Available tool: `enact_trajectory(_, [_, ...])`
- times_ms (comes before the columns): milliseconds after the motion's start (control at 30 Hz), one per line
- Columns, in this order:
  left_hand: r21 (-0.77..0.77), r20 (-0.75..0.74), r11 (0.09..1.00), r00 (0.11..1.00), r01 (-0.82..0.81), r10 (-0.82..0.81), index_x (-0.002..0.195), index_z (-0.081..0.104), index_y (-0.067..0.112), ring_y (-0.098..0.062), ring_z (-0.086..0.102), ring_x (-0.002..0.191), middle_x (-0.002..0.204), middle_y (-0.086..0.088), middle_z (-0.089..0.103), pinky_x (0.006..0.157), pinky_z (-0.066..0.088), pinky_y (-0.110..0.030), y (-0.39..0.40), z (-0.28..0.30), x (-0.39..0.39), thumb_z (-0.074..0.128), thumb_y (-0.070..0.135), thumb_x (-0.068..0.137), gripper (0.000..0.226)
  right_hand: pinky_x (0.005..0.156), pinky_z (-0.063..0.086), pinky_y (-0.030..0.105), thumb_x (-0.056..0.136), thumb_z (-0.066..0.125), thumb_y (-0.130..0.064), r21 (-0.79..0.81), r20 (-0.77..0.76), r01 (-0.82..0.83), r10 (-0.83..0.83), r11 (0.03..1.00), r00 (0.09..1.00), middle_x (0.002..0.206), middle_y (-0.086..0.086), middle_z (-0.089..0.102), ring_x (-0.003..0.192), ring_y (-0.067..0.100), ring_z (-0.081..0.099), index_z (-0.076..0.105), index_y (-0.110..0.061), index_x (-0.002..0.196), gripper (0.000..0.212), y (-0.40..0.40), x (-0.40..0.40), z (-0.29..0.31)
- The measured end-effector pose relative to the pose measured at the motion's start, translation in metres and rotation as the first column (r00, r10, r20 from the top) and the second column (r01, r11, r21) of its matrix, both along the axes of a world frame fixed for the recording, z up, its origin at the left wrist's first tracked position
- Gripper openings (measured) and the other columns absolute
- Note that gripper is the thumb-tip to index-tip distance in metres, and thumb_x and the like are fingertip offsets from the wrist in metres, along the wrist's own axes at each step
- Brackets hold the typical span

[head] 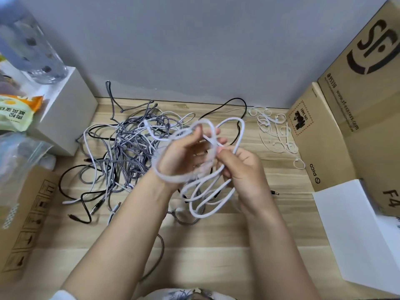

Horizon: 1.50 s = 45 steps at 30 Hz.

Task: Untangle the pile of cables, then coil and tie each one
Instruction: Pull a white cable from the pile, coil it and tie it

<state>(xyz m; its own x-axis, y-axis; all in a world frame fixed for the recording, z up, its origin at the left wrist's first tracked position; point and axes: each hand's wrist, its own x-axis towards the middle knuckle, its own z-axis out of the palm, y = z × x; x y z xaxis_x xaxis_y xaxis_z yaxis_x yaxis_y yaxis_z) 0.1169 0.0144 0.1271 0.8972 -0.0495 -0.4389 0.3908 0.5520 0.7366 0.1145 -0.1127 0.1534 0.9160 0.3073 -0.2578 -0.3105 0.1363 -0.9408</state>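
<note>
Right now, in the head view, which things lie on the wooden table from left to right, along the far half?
White box → tangled pile of cables → left hand and right hand, both gripping the white cable → loose white ties → cardboard box.

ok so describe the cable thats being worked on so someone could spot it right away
Start at the wooden table and find the two hands raised over its middle. The white cable loops around the left hand and the right hand. It is smooth, thick and lifted, unlike the grey braided tangle lying flat.

glass bottle [26,40] blurred, cardboard box [368,83] cropped
</note>
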Motion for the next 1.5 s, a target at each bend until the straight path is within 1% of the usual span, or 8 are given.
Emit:
enact_trajectory(167, [-0.21,-0.217,0.905,0.92,-0.369,0.325,0.088,0.063,0.018,-0.009,0.068,0.058,0.078,0.002,0.074,0.051,0.05,-0.017,0.056,-0.015,0.011,0.039,0.052,0.094,0.042,0.036,0.027,0.015,0.087,0.059,-0.007,-0.118,0.095,0.182,-0.172,0.976,0.981,0.04,-0.005,0.037,0.034,0.005,0.03,0.044,-0.015,0.048,0.042,-0.031,0.008,0.003])
enact_trajectory(367, [-0.219,-0.316,0.872,0.877,-0.437,0.361,0.077,0.066,0.017,-0.004,0.064,0.049,0.064,0.006,0.07,0.043,0.045,-0.011,0.059,-0.025,0.011,0.043,0.037,0.097,0.036,0.035,0.025,0.015,0.087,0.055,-0.005,-0.084,0.062,0.227,-0.222,0.97,0.973,0.038,-0.006,0.033,0.034,0.005,0.026,0.041,-0.017,0.044,0.046,-0.036,0.01,0.006])
enact_trajectory(500, [-0.321,-0.238,0.901,0.945,-0.293,0.222,0.078,0.061,0.019,-0.004,0.065,0.051,0.063,0.004,0.07,0.046,0.049,-0.014,0.032,-0.012,0.007,0.044,0.033,0.095,0.027,0.039,0.026,0.016,0.081,0.062,-0.008,-0.129,0.035,0.212,-0.209,0.969,0.977,0.044,-0.008,0.043,0.039,0.004,0.034,0.054,-0.019,0.043,0.04,-0.029,0.013,0.0])
enact_trajectory(700, [-0.229,-0.079,0.971,0.996,-0.064,0.047,0.079,0.062,0.017,-0.006,0.066,0.058,0.067,0.002,0.071,0.057,0.054,-0.019,-0.018,-0.007,-0.001,0.045,0.024,0.093,0.023,0.05,0.043,0.012,0.082,0.065,-0.004,-0.005,-0.004,0.11,-0.11,0.994,0.994,0.064,-0.007,0.062,0.053,0.003,0.055,0.061,-0.014,0.085,0.012,-0.002,0.002,-0.011])
enact_trajectory(900, [-0.19,0.028,0.981,0.999,0.029,-0.024,0.064,0.075,0.018,-0.006,0.062,0.059,0.068,0.001,0.068,0.059,0.054,-0.022,-0.028,-0.013,-0.009,0.055,0.027,0.074,0.024,0.065,0.051,0.018,0.073,0.07,-0.011,0.063,0.03,0.205,-0.207,0.977,0.978,0.069,-0.008,0.07,0.068,0.008,0.062,0.073,-0.02,0.075,0.01,0.004,-0.001,-0.015])
enact_trajectory(1100, [-0.23,-0.06,0.973,0.997,0.036,-0.051,0.092,0.067,0.013,-0.004,0.051,0.06,0.072,0.004,0.06,0.062,0.048,-0.021,-0.029,-0.02,-0.007,0.063,0.033,0.073,0.028,0.055,0.05,0.022,0.067,0.07,-0.029,0.046,0.009,0.299,-0.3,0.953,0.954,0.073,-0.001,0.069,0.067,0.016,0.059,0.075,-0.022,0.071,0.01,0.002,-0.001,-0.024])
enact_trajectory(1267, [-0.395,-0.242,0.888,0.959,-0.234,0.145,0.058,0.059,0.015,-0.008,0.052,0.045,0.059,0.001,0.056,0.044,0.047,-0.018,0.001,-0.025,0.002,0.04,0.02,0.097,0.044,0.067,0.046,0.025,0.079,0.058,-0.031,0.12,0.129,0.485,-0.498,0.866,0.858,0.058,-0.008,0.065,0.061,0.009,0.059,0.063,-0.02,0.064,0.02,-0.019,0.013,-0.015])
enact_trajectory(1500, [-0.433,-0.354,0.75,0.859,-0.5,0.369,0.075,0.047,0.015,-0.006,0.041,0.036,0.051,0.005,0.049,0.04,0.039,-0.011,0.05,-0.048,0.0,0.035,0.018,0.1,0.028,0.041,0.022,0.017,0.094,0.054,-0.024,0.056,0.087,0.526,-0.529,0.849,0.844,0.043,-0.011,0.041,0.039,0.005,0.029,0.054,-0.015,0.068,0.027,-0.06,0.031,-0.008])
